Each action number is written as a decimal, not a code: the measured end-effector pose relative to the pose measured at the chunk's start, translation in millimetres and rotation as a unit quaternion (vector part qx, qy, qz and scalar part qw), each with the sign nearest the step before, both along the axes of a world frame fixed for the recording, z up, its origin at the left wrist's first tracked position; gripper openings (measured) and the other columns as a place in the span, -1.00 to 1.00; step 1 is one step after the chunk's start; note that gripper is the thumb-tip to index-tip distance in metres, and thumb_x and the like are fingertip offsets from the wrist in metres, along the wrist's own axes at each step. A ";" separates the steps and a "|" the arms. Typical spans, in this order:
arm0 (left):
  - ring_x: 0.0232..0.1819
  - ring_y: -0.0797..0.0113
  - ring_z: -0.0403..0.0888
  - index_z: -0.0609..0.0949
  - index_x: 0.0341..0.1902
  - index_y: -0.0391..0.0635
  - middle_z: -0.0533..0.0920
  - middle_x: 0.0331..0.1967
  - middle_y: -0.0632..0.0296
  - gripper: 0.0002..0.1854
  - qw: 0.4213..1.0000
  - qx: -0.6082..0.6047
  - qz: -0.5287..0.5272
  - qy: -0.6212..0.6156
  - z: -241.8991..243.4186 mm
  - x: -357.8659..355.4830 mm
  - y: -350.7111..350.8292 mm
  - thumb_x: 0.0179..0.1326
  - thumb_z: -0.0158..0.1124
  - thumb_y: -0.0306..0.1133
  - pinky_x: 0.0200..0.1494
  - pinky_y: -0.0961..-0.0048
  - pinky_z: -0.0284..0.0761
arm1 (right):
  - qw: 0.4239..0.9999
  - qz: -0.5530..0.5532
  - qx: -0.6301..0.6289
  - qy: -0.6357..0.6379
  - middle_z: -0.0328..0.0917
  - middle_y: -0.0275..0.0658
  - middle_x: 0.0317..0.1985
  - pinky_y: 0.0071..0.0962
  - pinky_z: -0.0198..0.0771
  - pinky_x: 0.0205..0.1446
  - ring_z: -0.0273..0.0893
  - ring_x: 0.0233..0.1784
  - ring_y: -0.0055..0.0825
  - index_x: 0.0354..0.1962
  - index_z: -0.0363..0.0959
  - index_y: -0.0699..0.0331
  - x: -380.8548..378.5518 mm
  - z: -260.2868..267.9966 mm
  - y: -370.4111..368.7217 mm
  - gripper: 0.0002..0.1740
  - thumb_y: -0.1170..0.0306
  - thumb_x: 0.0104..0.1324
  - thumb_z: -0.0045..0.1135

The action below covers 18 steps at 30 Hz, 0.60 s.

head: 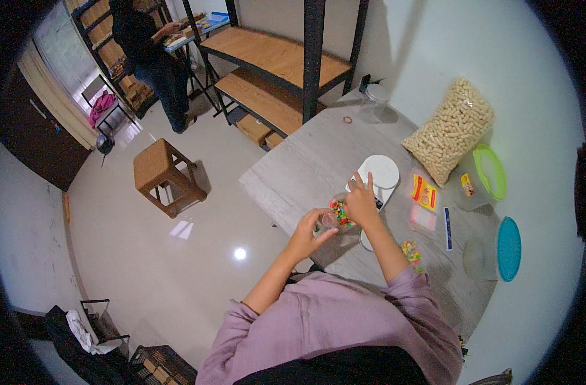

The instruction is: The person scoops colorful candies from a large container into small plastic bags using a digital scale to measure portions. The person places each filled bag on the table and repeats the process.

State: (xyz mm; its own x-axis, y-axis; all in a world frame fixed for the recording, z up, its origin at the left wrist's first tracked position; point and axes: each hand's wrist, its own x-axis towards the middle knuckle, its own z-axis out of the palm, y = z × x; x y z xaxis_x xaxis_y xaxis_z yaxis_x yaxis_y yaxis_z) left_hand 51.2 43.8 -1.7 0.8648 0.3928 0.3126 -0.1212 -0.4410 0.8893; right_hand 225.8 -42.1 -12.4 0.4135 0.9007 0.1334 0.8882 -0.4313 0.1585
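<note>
My left hand [308, 233] holds a small clear plastic cup [328, 219] between thumb and fingers, beside a round tub of colourful small pieces [340, 211]. Over the tub's right side is my right hand [361, 202], two fingers raised and spread near the white digital kitchen scale [380, 172]; its other fingers are curled and partly hidden, so whether they pinch anything is unclear. A white lid [366, 240] lies partly under my right forearm. To the right of that forearm is a small heap or bag of coloured pieces [411, 252].
On the grey wood-look table [293, 163] stand a clear jar [374, 102], a big bag of puffed snacks [454, 127], plastic packets [423, 195], a green-lidded tub [490, 172] and a blue-lidded tub [508, 249]. A brown stool [165, 168] stands on the floor; another person [150, 62] works beyond.
</note>
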 end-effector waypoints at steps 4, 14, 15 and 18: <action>-0.16 0.27 0.49 0.44 0.01 -0.13 0.51 -0.23 0.13 -0.51 1.000 0.014 0.003 -0.004 -1.3 0.2 -1.6 -0.03 0.34 -0.32 -0.05 0.38 0.36 | 0.998 -0.007 -0.006 0.062 0.44 -0.12 -0.01 0.12 -0.40 0.36 0.04 0.32 -0.18 -0.52 0.62 0.17 1.1 5.5 0.9 -0.80 0.30 -0.11 0.12; -0.12 0.19 0.49 0.45 0.01 -0.14 0.52 -0.19 0.08 -0.51 1.000 -0.001 -0.012 0.007 -2.4 1.8 -2.6 -0.04 0.34 -0.30 -0.05 0.37 0.37 | 0.998 -0.016 0.004 0.069 0.45 -0.16 -0.01 0.10 -0.40 0.37 0.04 0.32 -0.19 -0.63 0.62 0.06 5.2 -3.9 2.5 -0.90 0.32 -0.20 0.18; -0.12 0.19 0.49 0.45 0.00 -0.14 0.52 -0.19 0.08 -0.51 1.000 -0.005 -0.006 0.014 -5.3 0.4 -2.6 -0.04 0.34 -0.30 -0.05 0.37 0.37 | 0.997 -0.017 -0.010 0.072 0.42 -0.16 0.02 0.12 -0.40 0.36 0.03 0.33 -0.20 -0.58 0.62 0.06 2.6 -0.4 2.8 -0.86 0.28 -0.17 0.19; -0.13 0.18 0.50 0.45 0.00 -0.15 0.53 -0.20 0.07 -0.51 1.000 -0.009 0.005 0.020 -3.8 -2.4 -0.4 -0.03 0.34 -0.29 -0.06 0.36 0.38 | 0.994 -0.024 -0.017 0.105 0.37 -0.18 0.08 0.15 -0.42 0.35 -0.02 0.34 -0.22 -0.48 0.62 0.06 -2.2 14.6 -2.4 -0.80 0.21 -0.11 0.22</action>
